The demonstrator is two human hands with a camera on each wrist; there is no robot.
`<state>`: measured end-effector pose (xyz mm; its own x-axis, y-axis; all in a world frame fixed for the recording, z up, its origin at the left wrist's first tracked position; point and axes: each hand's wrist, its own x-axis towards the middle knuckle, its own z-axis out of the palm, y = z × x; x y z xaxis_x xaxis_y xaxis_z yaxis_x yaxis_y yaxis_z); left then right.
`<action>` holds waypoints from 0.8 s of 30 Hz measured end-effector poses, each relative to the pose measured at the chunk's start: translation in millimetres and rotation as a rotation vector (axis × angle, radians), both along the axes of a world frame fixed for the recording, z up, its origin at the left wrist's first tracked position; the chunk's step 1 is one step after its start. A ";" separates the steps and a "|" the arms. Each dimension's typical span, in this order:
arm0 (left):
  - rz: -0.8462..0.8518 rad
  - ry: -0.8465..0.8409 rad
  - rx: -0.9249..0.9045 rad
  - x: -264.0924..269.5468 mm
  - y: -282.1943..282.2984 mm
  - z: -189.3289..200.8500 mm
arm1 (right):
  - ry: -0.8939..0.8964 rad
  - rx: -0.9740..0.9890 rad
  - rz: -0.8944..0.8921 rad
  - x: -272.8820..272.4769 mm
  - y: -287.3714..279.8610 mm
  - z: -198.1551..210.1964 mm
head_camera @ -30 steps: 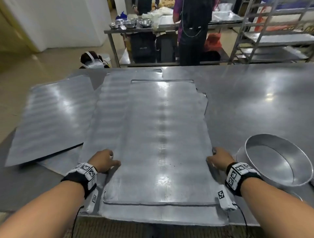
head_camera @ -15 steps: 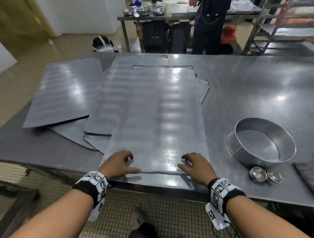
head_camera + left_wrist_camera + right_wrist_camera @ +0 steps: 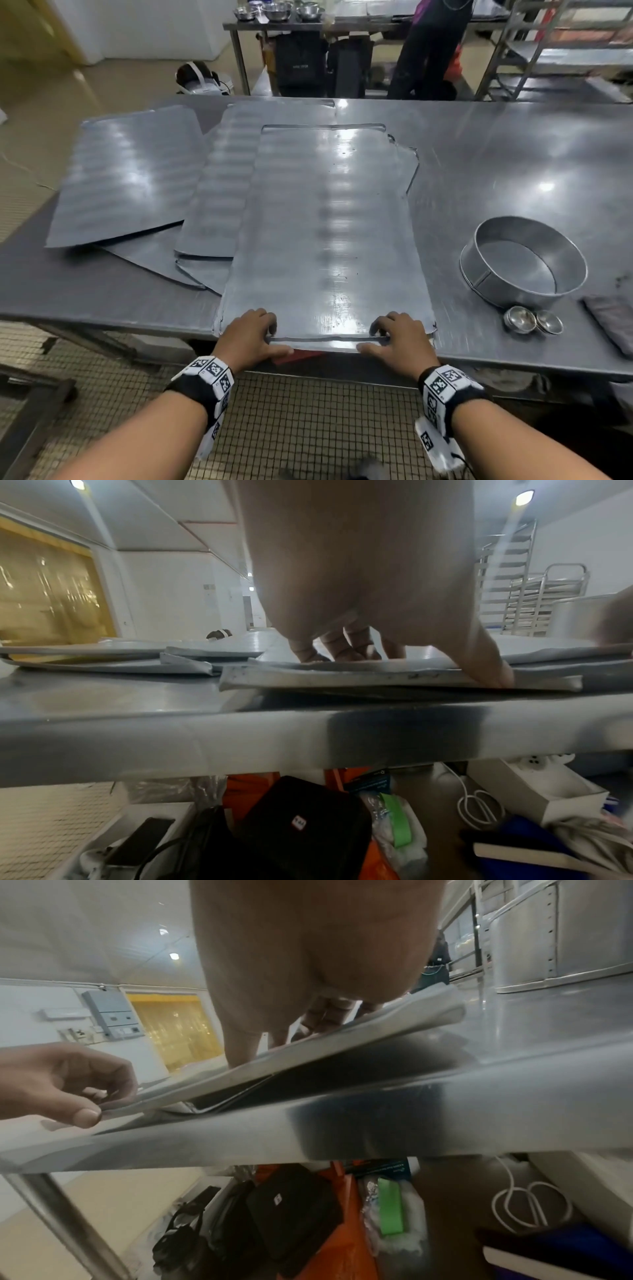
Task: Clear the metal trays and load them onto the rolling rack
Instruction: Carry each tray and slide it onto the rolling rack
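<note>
A stack of flat metal trays lies on the steel table (image 3: 513, 164). The top tray (image 3: 325, 222) reaches the table's near edge. My left hand (image 3: 260, 334) and right hand (image 3: 387, 337) both grip its near edge, curled fingers on top and thumbs at the rim. In the right wrist view the top tray (image 3: 342, 1042) is raised a little off the tray below, and the left hand (image 3: 68, 1085) pinches its rim. In the left wrist view the fingers (image 3: 342, 647) press on the tray's edge (image 3: 377, 679). A tall rolling rack (image 3: 514, 588) stands beyond the table.
More trays (image 3: 126, 174) fan out to the left, partly overlapping. A round cake tin (image 3: 524, 257), two small metal cups (image 3: 532, 320) and a dark cloth (image 3: 613, 322) sit at the right. A person (image 3: 431, 48) stands by a far table, with shelving (image 3: 548, 44) behind.
My hands left the top tray's long sides and came to its near edge. Their fingers then curled onto it and the edge now sits slightly raised. My view has backed away from the table.
</note>
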<state>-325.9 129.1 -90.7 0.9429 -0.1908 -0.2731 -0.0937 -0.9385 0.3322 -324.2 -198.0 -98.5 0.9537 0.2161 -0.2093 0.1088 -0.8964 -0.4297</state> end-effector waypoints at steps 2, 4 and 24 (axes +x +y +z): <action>-0.011 -0.021 0.005 -4.3 4.0 -4.0 | 0.013 -0.006 -0.006 -6.6 3.7 0.0; -0.010 -0.040 0.006 -7.5 9.4 -6.0 | 0.005 -0.014 -0.018 -11.8 7.8 -0.3; 0.356 -0.273 0.026 -13.8 54.7 -9.2 | -0.208 -0.008 -0.548 -33.4 9.2 3.5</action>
<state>-339.7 183.8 -99.9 0.9867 0.1624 -0.0054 0.1558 -0.9360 0.3158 -357.6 -188.8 -94.9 0.9472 -0.3207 -0.0054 -0.2899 -0.8487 -0.4424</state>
